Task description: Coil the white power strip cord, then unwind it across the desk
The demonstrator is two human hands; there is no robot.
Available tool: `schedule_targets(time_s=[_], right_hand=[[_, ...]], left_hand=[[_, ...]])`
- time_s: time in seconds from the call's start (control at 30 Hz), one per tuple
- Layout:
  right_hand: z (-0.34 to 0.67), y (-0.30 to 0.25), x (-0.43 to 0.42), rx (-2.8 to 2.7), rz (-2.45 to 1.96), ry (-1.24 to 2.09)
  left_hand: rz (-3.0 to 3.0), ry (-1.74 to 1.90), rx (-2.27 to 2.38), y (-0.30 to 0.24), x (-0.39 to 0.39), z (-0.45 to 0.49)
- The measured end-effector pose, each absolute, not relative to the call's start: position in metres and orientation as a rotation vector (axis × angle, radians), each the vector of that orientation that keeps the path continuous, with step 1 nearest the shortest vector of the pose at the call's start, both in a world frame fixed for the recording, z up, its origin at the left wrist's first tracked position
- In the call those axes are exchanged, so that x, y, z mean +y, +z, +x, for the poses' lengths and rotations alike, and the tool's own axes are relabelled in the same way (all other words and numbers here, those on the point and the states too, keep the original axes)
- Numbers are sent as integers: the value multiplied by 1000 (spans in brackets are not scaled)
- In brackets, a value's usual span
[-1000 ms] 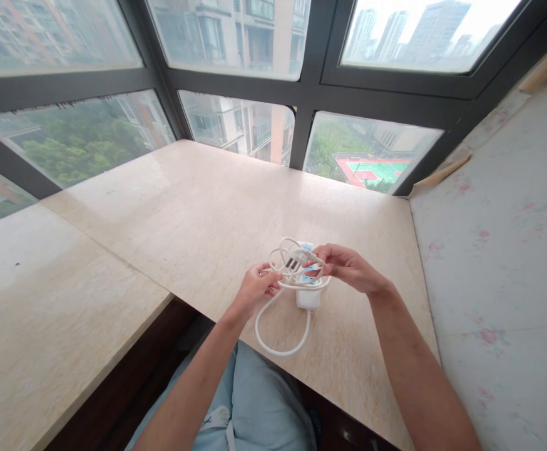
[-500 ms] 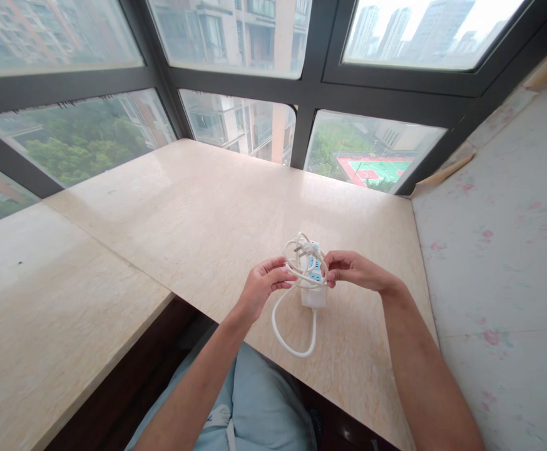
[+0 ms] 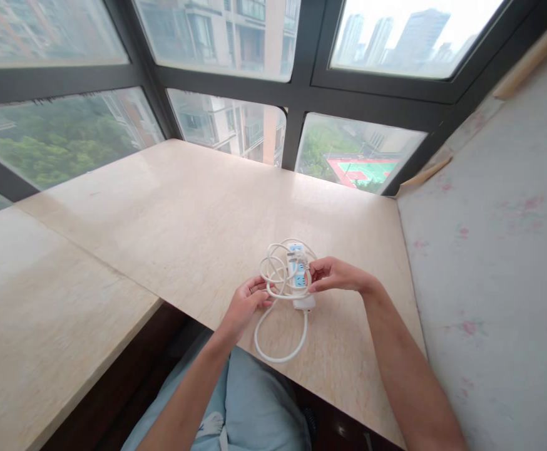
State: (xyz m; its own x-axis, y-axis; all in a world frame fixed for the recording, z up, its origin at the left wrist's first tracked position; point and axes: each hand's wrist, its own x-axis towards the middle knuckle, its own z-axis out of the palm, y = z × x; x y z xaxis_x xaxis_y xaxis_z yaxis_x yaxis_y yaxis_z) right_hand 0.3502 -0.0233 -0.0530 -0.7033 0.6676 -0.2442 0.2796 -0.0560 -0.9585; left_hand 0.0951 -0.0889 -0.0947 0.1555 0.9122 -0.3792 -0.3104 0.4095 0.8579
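Note:
A white power strip [image 3: 298, 282] with blue sockets lies on the beige stone sill [image 3: 198, 219], its white cable [image 3: 278, 338] coiled over it and looping toward the near edge. My left hand [image 3: 244, 305] is closed on the cable coils at the strip's left side. My right hand [image 3: 334, 275] pinches the strip's right side, near the white plug [image 3: 301, 260] lying on top of the coils.
Dark-framed windows [image 3: 296, 94] run along the far side of the sill. A floral-patterned wall [image 3: 489, 250] rises at the right. A second sill slab [image 3: 43, 313] lies at the left. My light blue trousers [image 3: 255, 407] show below the near edge.
The plug has come down from above the strip onto the coils. My hands and the strip have drawn slightly nearer and left; the view has shifted a little.

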Motion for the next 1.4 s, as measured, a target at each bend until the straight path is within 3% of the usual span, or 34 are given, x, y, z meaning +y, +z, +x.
schedule_targets(time_s=[0.37, 0.6, 1.0, 1.2, 1.4], right_hand=[[341, -53, -26, -1812, -867, 1823], [338, -61, -25, -1709, -789, 1862], [346, -65, -32, -1523, -803, 1826], [347, -84, -63, -1390, -944, 1637], [341, -90, -98, -1446, -1184, 1184]], left_hand=[[707, 1052, 1275, -94, -98, 93], [451, 876, 1043, -86, -82, 92], [335, 885, 863, -92, -70, 99], [373, 952, 806, -97, -70, 109], [535, 955, 760, -96, -72, 112]])
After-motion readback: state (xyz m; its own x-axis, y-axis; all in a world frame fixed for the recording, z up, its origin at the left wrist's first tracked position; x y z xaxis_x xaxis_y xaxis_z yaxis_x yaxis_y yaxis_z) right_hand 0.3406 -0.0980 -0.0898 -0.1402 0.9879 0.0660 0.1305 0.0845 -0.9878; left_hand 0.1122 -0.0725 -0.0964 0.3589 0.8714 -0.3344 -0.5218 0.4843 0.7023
